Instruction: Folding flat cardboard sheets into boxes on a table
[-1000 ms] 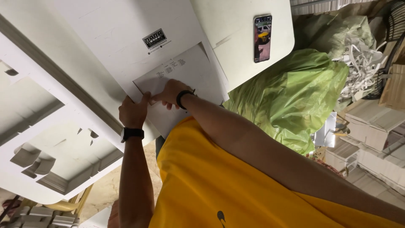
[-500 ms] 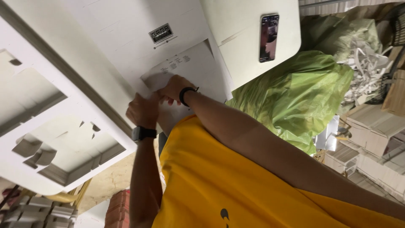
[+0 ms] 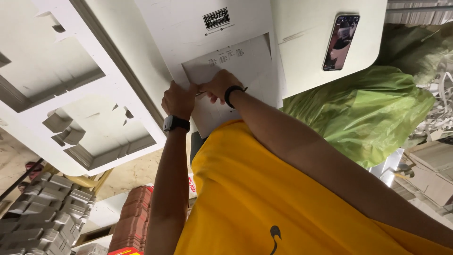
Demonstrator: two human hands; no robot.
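Note:
A flat white cardboard blank (image 3: 222, 33) with a small black printed mark lies on the white table (image 3: 311, 56). A printed flap of the blank (image 3: 236, 63) sits at its near edge. My left hand (image 3: 178, 100), with a black watch on the wrist, pinches the flap's near edge. My right hand (image 3: 219, 86), with a black wristband, grips the same edge right beside it. A thin dark line shows between the two hands; what it is cannot be made out. My yellow shirt (image 3: 283, 203) fills the bottom of the view.
A phone (image 3: 340, 41) lies face up on the table's right part. A big green plastic bag (image 3: 358, 113) bulges beside the table. Die-cut white cardboard sheets (image 3: 71, 94) are stacked at the left. Piles of folded grey boxes (image 3: 47, 208) and a reddish stack (image 3: 137, 212) sit below.
Both hands stay together on the flap's edge. The view has shifted, so hands and blank now sit further right and higher in the picture.

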